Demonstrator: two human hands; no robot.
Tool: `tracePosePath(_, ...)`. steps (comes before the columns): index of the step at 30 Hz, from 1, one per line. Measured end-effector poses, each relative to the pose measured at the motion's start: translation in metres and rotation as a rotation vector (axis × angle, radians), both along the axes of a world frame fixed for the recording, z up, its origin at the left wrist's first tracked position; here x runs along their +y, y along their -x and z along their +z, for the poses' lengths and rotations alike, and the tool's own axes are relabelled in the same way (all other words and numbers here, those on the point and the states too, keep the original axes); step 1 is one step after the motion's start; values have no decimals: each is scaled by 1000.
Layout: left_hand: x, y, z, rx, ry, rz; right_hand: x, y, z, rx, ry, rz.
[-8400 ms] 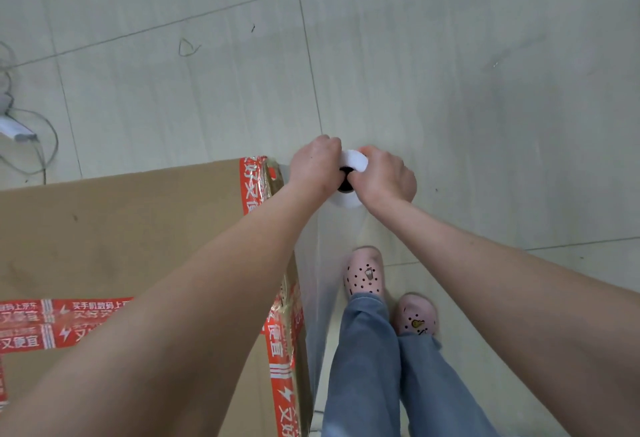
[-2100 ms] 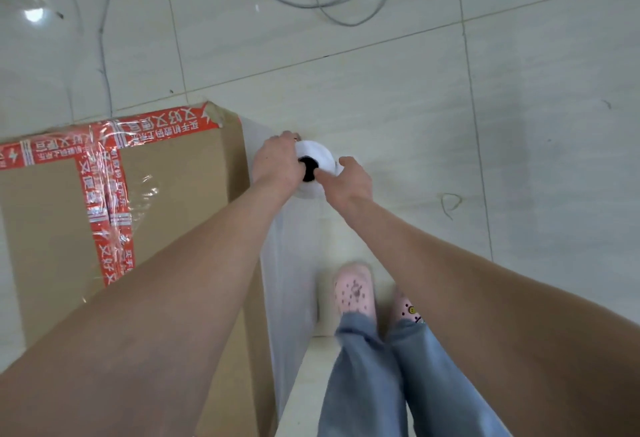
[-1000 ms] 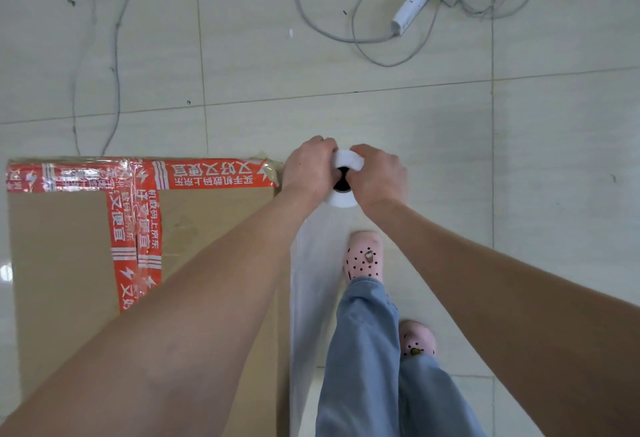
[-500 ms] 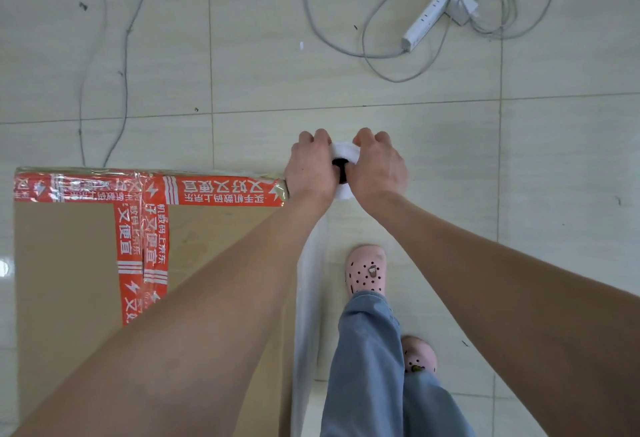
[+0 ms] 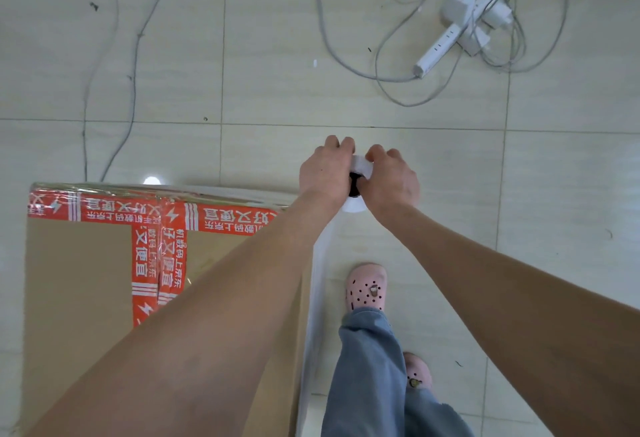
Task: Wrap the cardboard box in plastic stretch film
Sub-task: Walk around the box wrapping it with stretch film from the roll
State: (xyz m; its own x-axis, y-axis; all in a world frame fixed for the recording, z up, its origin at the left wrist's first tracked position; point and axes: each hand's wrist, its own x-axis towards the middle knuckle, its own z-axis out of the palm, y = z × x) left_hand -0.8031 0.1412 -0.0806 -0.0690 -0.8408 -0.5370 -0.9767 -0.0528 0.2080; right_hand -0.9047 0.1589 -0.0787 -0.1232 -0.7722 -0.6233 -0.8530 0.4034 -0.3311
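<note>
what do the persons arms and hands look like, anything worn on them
Nothing is worn on them. The left hand and right hand have no gloves, and no ring, watch or bracelet shows. The left forearm and right forearm are uncovered right to the frame's edge, with no sleeve in view.

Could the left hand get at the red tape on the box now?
Probably yes: the red tape lies on the box right beside the left hand, nothing between. But that hand holds the film roll and would have to let go.
</note>
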Motion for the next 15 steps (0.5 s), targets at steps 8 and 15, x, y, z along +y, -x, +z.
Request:
tracePosePath(8,-23,-23,-7,79,-93,446,-35,-21,0,15,9,102)
tracePosePath(15,-41,-43,-5,46,-144,569,-53,-32,-4,-73,-89,-39)
